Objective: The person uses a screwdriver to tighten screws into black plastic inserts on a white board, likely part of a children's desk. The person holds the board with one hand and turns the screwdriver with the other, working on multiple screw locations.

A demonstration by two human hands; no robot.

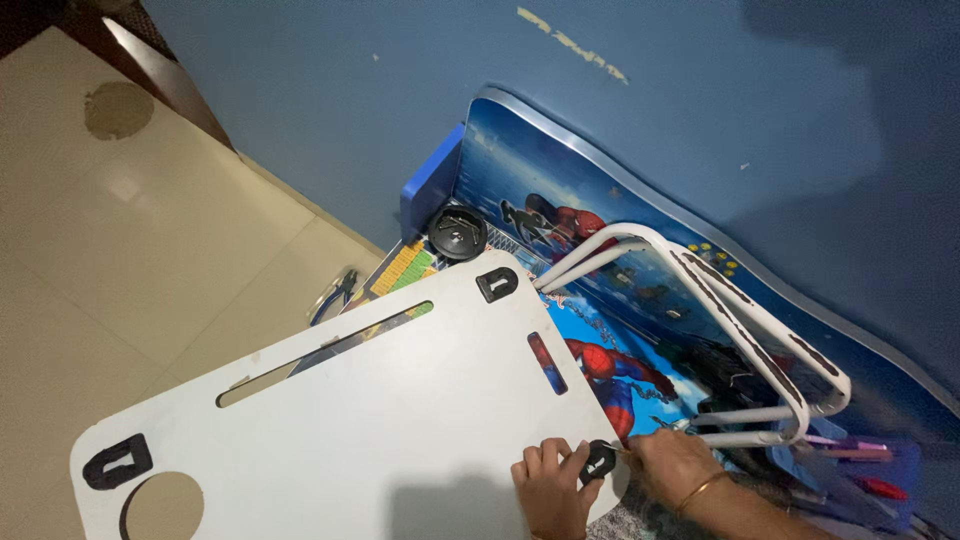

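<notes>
A white board (380, 420) with a long slot, a round hole and black plastic brackets lies flat in front of me. My left hand (552, 490) presses its fingers on the board's right corner beside a black bracket (598, 462). My right hand (672, 466), a gold bangle on its wrist, sits just right of that bracket and holds a thin tool whose tip meets the bracket. Another black bracket (497, 284) sits at the board's far corner, and a third (116, 462) at the near left.
A white metal tube frame (740, 330) leans over a blue printed cartoon panel (560, 200) against the blue wall. A black round cap (457, 233) rests near the panel. Pliers (335, 295) lie on the beige tiled floor. Pens (850, 450) lie at the right.
</notes>
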